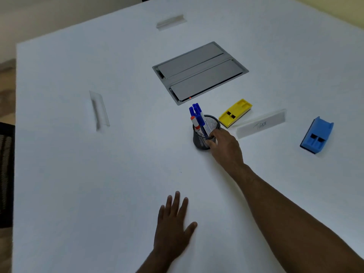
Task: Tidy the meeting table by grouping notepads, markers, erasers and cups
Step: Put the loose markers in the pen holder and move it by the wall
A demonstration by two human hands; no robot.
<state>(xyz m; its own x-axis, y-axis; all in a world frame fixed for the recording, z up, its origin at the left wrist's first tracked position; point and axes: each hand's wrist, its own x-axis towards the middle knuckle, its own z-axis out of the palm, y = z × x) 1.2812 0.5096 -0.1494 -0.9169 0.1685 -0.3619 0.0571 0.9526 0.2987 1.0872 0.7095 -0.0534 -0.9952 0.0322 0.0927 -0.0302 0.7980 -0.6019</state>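
A black mesh cup [200,139] stands upright near the middle of the white table [98,184]. It holds several blue-capped markers [198,113] and one red-capped marker [194,122]. My right hand [225,146] grips the cup's rim on its right side, thumb over the edge. My left hand [173,223] lies flat on the table near the front, fingers spread, holding nothing. A yellow eraser [235,112] lies just right of the cup. A blue eraser [317,134] lies farther right.
A grey cable hatch [200,72] is set into the table behind the cup. A clear name stand marked "TIGER" [261,125] lies between the erasers. Two more clear stands sit at the left [99,111] and far back [170,21]. A dark chair [6,174] is at the left edge.
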